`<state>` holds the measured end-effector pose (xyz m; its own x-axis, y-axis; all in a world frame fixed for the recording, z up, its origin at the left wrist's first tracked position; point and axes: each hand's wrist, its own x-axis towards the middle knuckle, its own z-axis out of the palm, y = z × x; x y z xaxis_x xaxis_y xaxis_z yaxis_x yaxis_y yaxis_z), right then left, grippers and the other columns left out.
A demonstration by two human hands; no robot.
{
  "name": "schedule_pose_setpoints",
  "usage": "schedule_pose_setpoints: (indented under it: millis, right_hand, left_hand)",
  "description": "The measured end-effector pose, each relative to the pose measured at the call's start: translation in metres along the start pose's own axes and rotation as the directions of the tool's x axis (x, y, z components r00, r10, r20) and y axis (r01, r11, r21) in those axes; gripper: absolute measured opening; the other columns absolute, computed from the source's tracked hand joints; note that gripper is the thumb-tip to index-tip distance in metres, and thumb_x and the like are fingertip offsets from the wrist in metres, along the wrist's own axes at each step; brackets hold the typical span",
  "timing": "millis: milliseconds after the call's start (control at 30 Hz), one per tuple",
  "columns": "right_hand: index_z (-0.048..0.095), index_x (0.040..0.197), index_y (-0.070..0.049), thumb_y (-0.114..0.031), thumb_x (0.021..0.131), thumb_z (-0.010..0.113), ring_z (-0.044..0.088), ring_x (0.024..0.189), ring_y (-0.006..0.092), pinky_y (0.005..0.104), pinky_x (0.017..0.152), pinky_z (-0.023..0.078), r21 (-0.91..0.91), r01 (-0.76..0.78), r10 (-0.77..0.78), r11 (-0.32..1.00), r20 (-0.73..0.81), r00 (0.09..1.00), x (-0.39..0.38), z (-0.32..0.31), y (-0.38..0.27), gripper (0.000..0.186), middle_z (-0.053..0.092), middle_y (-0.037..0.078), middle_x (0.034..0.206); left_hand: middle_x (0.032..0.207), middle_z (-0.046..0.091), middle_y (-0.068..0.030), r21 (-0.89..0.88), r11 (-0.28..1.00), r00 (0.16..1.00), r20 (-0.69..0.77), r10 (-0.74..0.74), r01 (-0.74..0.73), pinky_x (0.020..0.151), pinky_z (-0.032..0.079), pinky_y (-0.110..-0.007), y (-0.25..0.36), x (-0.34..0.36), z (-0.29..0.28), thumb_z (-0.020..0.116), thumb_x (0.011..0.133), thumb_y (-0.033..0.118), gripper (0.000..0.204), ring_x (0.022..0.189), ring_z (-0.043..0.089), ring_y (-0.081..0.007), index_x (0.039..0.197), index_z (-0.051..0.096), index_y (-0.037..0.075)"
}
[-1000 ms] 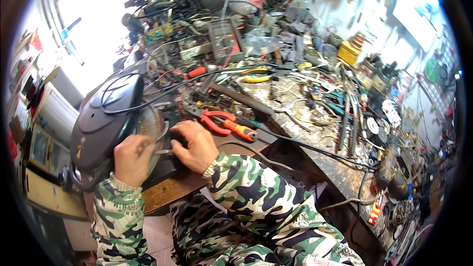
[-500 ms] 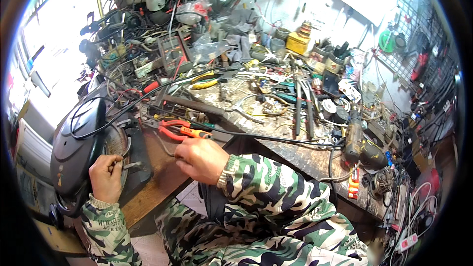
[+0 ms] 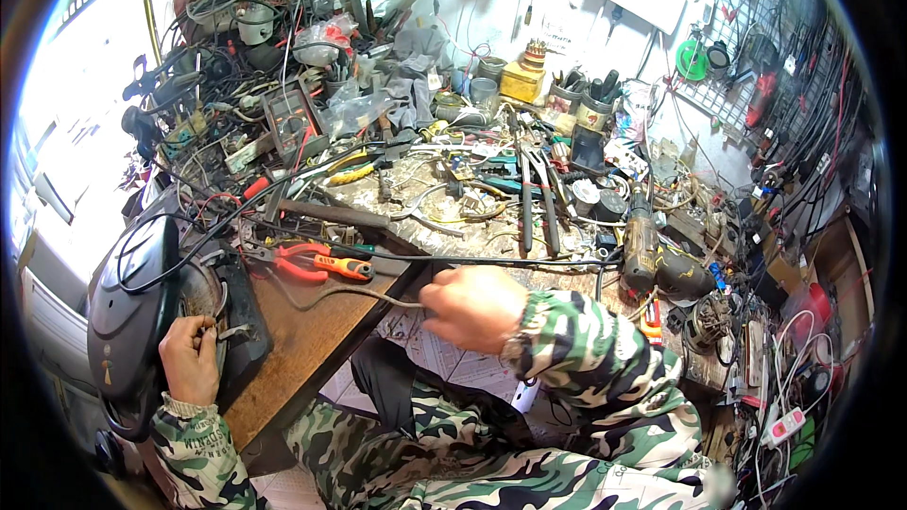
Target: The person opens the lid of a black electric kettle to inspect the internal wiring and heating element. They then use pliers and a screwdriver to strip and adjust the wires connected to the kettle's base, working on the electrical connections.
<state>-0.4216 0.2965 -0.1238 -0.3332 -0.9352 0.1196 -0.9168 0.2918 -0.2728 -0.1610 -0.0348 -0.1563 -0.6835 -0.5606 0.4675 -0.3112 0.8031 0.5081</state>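
A dark rounded appliance housing [image 3: 132, 307] stands open at the left of a brown wooden board [image 3: 307, 321]. My left hand [image 3: 191, 359] is closed in a pinch at its inner side, beside a small metal tab; what the fingertips hold is hidden. Over the board's right edge, my right hand [image 3: 477, 307] is closed around the end of a thin grey-brown cable [image 3: 354, 291]. That cable curves back across the board toward the appliance. Pliers with red and orange handles [image 3: 326, 263] lie on the board just above the cable, touched by neither hand.
Behind the board, a worn workbench [image 3: 472, 236] carries long dark-handled cutters [image 3: 526, 194], a power drill [image 3: 641, 250] and many loose tools. A black cord [image 3: 453, 258] crosses its front. Tangled wires and parts pile up at the far left. A white power strip [image 3: 784, 427] hangs at right.
My right hand has moved right, away from the pliers, drawing the cable out across the board. My left hand stays pinched at the appliance. The whole view has shifted slightly.
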Motion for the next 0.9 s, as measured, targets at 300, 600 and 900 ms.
schedule_pose_setpoints:
  millis: [300, 600, 900]
  right_hand:
    - [0.070, 0.089, -0.004, -0.028, 0.085, 0.082, 0.072, 0.084, 0.0403, 0.0499, 0.075, 0.059, -0.158, -0.220, 0.209, 0.963, -0.084, 0.974, -0.052, -0.036, 0.058, 0.027, 0.070, 0.017, 0.087]
    - [0.073, 0.089, -0.004, -0.020, 0.085, 0.079, 0.070, 0.083, 0.0404, 0.0500, 0.073, 0.056, -0.131, -0.370, 0.320, 0.920, -0.297, 0.900, -0.048, -0.010, 0.091, 0.018, 0.069, 0.017, 0.085]
    - [0.073, 0.089, -0.004, -0.025, 0.087, 0.075, 0.072, 0.084, 0.0421, 0.0516, 0.078, 0.058, -0.300, -0.456, 0.443, 0.838, -0.114, 0.889, -0.040, -0.046, 0.104, 0.021, 0.072, 0.020, 0.085]
  left_hand:
    - [0.087, 0.066, -0.0199, 0.025, 0.999, 1.000, -0.008, 0.027, -0.027, 0.067, 0.052, -0.040, 0.008, -0.003, -0.005, 0.067, 0.088, -0.005, 0.009, 0.077, 0.068, -0.0356, 0.097, 0.070, -0.003]
    - [0.091, 0.069, -0.0203, 0.101, 0.988, 0.993, -0.008, 0.117, -0.115, 0.076, 0.054, -0.045, 0.019, 0.002, -0.006, 0.068, 0.089, 0.000, 0.006, 0.086, 0.068, -0.0411, 0.095, 0.070, -0.001]
    - [0.089, 0.064, -0.0205, 0.066, 0.997, 0.999, -0.006, 0.041, -0.041, 0.071, 0.051, -0.043, 0.018, -0.004, -0.007, 0.065, 0.085, -0.010, 0.015, 0.080, 0.065, -0.0385, 0.098, 0.067, -0.004]
